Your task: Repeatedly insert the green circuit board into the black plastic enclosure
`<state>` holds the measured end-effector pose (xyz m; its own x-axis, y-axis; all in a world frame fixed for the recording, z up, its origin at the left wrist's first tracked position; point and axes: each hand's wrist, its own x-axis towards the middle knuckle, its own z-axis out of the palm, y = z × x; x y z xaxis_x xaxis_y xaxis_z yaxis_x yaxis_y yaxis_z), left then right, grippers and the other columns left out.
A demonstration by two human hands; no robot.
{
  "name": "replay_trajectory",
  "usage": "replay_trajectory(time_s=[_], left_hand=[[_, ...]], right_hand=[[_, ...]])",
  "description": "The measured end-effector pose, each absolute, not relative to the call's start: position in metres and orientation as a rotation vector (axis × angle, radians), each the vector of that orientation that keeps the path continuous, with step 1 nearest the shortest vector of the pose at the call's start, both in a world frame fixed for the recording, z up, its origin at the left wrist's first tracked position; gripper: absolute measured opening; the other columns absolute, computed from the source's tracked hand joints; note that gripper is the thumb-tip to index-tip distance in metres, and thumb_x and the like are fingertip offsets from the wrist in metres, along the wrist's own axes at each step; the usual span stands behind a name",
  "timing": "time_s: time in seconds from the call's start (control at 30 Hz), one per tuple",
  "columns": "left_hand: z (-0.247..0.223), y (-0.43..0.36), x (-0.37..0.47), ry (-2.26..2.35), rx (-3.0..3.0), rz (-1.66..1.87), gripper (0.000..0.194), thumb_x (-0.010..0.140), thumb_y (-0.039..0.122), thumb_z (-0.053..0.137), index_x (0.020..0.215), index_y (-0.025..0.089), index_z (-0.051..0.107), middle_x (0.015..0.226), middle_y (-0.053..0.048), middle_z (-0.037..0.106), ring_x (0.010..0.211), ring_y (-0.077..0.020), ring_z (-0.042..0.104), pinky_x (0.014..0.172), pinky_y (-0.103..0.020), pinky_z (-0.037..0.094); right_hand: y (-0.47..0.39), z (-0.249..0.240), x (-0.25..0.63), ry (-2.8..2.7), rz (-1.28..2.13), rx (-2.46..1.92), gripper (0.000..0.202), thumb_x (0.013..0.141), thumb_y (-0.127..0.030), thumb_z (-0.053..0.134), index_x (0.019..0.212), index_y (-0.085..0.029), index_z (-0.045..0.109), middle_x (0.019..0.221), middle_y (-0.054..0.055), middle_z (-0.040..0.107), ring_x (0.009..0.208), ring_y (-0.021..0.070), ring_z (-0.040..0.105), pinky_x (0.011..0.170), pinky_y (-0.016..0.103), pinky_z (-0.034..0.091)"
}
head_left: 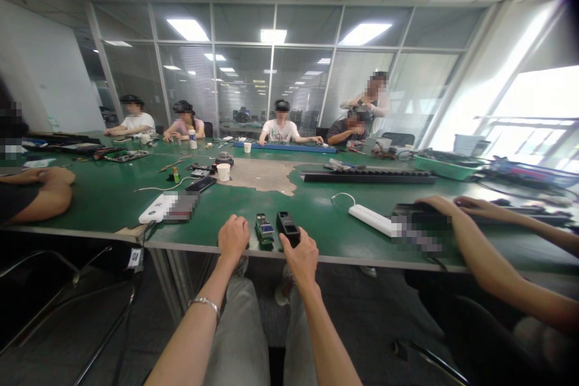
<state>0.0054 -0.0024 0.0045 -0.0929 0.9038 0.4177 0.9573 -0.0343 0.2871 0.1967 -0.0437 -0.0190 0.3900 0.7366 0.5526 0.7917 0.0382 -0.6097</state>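
Observation:
A small black device casing lies on the green table, its far end pointing away from me. My right hand is closed around its near right side, thumb and fingers at its edges. Just left of the casing is a green circuit board with parts on it, touched by neither hand. My left hand rests at the table edge left of the board, fingers curled in; whether anything is in them is hidden.
A white power strip lies to the right, beside a neighbour's arms. At left are a white box, a dark phone and a paper cup. A long black bar lies farther back. Several people sit around the table.

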Motion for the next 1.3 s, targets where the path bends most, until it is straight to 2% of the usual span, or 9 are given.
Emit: replay_trajectory(time_s=[0.2,0.33,0.47,0.57,0.73,0.87,1.03,1.3], left_hand=[[0.003,-0.002,0.006,-2.101,-2.046,-0.79,0.034,0.099,0.036,0.035,0.094,0.023,0.067,0.1,-0.006,0.06,0.087,-0.0176,0.059,0.069,-0.027,0.037],[0.002,-0.001,0.006,-2.103,-2.046,-0.787,0.035,0.099,0.035,0.035,0.093,0.023,0.067,0.099,-0.006,0.059,0.085,-0.0174,0.058,0.068,-0.027,0.036],[0.002,-0.001,0.006,-2.101,-2.046,-0.784,0.035,0.099,0.036,0.035,0.093,0.022,0.067,0.099,-0.006,0.059,0.086,-0.0173,0.058,0.068,-0.026,0.036],[0.003,-0.001,0.006,-2.097,-2.045,-0.785,0.035,0.099,0.036,0.035,0.093,0.023,0.067,0.099,-0.006,0.06,0.086,-0.0172,0.059,0.068,-0.026,0.036],[0.004,-0.002,0.005,-2.092,-2.044,-0.791,0.034,0.099,0.035,0.036,0.094,0.023,0.067,0.099,-0.006,0.059,0.086,-0.0174,0.058,0.068,-0.027,0.036],[0.003,-0.002,0.005,-2.096,-2.046,-0.794,0.033,0.099,0.035,0.037,0.095,0.023,0.067,0.099,-0.006,0.059,0.086,-0.0172,0.058,0.068,-0.026,0.036],[0.003,-0.002,0.006,-2.092,-2.043,-0.793,0.033,0.099,0.036,0.036,0.096,0.023,0.067,0.1,-0.006,0.059,0.087,-0.0173,0.058,0.068,-0.027,0.036],[0.003,-0.002,0.005,-2.082,-2.027,-0.787,0.033,0.099,0.036,0.036,0.094,0.023,0.066,0.099,-0.006,0.06,0.086,-0.0182,0.059,0.068,-0.028,0.036]], right_hand=[[-0.045,-0.024,0.2,-1.355,-0.066,-1.66,0.073,0.08,-0.057,0.061,0.129,-0.003,0.054,0.119,0.022,0.064,0.111,0.0322,0.057,0.096,0.04,0.041],[-0.045,-0.023,0.2,-1.322,-0.042,-1.658,0.081,0.08,-0.06,0.06,0.134,-0.001,0.05,0.116,0.022,0.066,0.109,0.0322,0.059,0.094,0.039,0.042],[-0.043,-0.019,0.198,-1.305,-0.025,-1.663,0.083,0.077,-0.063,0.062,0.132,-0.002,0.052,0.115,0.023,0.067,0.108,0.0337,0.06,0.093,0.04,0.042],[-0.043,-0.017,0.196,-1.305,-0.015,-1.664,0.073,0.076,-0.059,0.063,0.125,-0.005,0.058,0.113,0.022,0.067,0.105,0.0347,0.06,0.092,0.042,0.041],[-0.047,-0.009,0.197,-1.283,0.048,-1.644,0.05,0.08,-0.051,0.06,0.111,-0.012,0.067,0.099,0.016,0.071,0.096,0.0304,0.063,0.086,0.038,0.043],[-0.051,0.008,0.196,-1.245,0.124,-1.611,0.049,0.084,-0.057,0.053,0.107,-0.016,0.068,0.094,0.012,0.073,0.089,0.0265,0.067,0.078,0.033,0.046],[-0.051,0.029,0.178,-1.284,0.151,-1.537,0.048,0.085,-0.059,0.053,0.11,-0.02,0.067,0.101,0.009,0.074,0.096,0.0235,0.067,0.079,0.029,0.046],[-0.049,0.032,0.148,-1.375,0.097,-1.612,0.043,0.084,-0.053,0.056,0.104,-0.017,0.069,0.089,0.011,0.073,0.084,0.0241,0.067,0.073,0.029,0.044]])
